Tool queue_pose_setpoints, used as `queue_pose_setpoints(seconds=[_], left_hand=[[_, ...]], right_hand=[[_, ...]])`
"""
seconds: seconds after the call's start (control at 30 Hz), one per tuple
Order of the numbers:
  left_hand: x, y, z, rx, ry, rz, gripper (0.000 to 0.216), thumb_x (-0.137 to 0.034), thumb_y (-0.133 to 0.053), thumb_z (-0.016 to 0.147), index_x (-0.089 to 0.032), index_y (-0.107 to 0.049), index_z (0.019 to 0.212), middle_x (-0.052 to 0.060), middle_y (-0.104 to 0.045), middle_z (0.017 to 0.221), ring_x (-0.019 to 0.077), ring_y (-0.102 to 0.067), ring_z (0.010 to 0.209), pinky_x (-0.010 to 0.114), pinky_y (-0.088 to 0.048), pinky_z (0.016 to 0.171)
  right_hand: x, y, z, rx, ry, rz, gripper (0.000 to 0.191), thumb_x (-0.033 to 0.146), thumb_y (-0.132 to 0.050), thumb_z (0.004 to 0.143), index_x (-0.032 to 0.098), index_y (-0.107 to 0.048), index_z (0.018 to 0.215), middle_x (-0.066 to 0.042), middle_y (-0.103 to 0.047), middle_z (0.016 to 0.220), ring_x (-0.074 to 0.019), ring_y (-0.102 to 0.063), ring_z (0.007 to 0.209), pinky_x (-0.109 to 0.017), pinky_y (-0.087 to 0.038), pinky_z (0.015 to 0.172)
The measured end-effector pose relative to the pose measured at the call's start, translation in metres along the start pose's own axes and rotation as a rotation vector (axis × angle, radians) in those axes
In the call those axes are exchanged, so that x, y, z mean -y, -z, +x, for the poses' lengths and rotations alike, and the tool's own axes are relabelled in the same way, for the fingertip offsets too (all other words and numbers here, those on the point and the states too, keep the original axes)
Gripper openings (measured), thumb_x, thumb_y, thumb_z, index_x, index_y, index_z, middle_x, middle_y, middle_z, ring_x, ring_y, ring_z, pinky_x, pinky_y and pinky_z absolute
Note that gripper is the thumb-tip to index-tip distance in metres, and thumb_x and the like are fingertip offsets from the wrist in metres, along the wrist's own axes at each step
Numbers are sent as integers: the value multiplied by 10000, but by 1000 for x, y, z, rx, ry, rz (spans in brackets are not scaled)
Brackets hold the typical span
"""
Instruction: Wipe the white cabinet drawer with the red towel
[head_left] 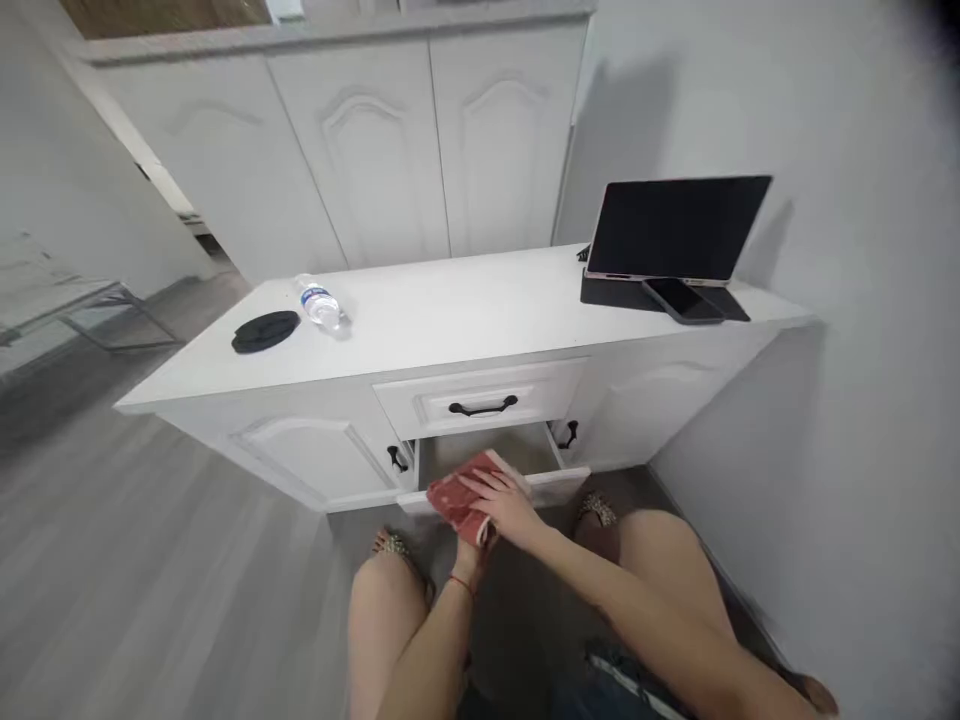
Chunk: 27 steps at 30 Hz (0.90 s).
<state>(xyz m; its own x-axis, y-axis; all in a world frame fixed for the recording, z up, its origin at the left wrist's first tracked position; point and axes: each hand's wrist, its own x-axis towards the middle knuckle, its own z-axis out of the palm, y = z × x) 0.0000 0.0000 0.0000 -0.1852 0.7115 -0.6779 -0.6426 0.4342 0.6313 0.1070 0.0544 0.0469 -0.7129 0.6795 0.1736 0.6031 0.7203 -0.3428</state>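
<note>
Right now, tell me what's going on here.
A person crouches before a white cabinet with its lower drawer pulled open. The right hand lies flat on a folded red cloth at the drawer's front edge; the left hand supports it from below. A bottle, tablet and phone rest on top.

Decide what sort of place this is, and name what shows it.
Probably a room in a home: a white cabinet with drawers and panelled doors, a tablet propped on its top beside a phone, and a water bottle.
</note>
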Motion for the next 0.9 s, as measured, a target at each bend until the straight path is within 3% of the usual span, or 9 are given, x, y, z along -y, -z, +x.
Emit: queue_pose_setpoints(seconds=[0.1,0.23,0.47,0.6,0.73,0.9], left_hand=[[1,-7,6,28,-34,-1,161,-56,-603,823,-152,-673,932,158,-748,1099,254,-716,1057,343,-569,884],[-1,-6,9,33,23,18,99,-138,-713,834,-173,-624,807,58,-720,808,162,-716,739,272,-571,777],[-2,-6,11,3,49,26,189,-157,-640,921,-206,-533,773,-13,-650,704,96,-666,609,196,-563,698],[1,-9,10,-27,41,27,222,-171,-631,932,-226,-493,767,-30,-610,665,101,-672,631,196,-566,731],[3,-11,10,-35,26,30,209,-181,-637,930,-224,-499,778,-29,-593,675,110,-673,642,219,-566,766],[2,-12,8,-42,11,44,267,-219,-752,848,-232,-498,769,-40,-572,679,130,-690,691,244,-564,819]], right_hand=[[-18,5,-31,-74,-56,-45,278,145,-575,925,267,-775,1076,-5,-491,1564,-279,-446,1431,-500,-391,1156],[-36,8,-65,-257,-162,-153,328,66,-552,888,254,-783,1024,-36,-598,1471,-279,-526,1321,-469,-415,1101],[-42,-9,-91,-476,-335,-227,391,24,-495,845,252,-790,961,-96,-683,1278,-288,-558,1155,-457,-414,997],[-50,-35,-100,-680,-507,-68,306,137,-524,864,222,-802,957,-156,-635,1214,-301,-531,1106,-482,-436,980],[-55,-60,-99,-872,-653,201,261,280,-561,842,216,-794,941,-137,-562,1170,-290,-500,1102,-508,-445,999],[-44,-76,-83,-969,-816,383,347,394,-603,767,197,-738,1020,-149,-502,1257,-323,-455,1212,-548,-366,1095]])
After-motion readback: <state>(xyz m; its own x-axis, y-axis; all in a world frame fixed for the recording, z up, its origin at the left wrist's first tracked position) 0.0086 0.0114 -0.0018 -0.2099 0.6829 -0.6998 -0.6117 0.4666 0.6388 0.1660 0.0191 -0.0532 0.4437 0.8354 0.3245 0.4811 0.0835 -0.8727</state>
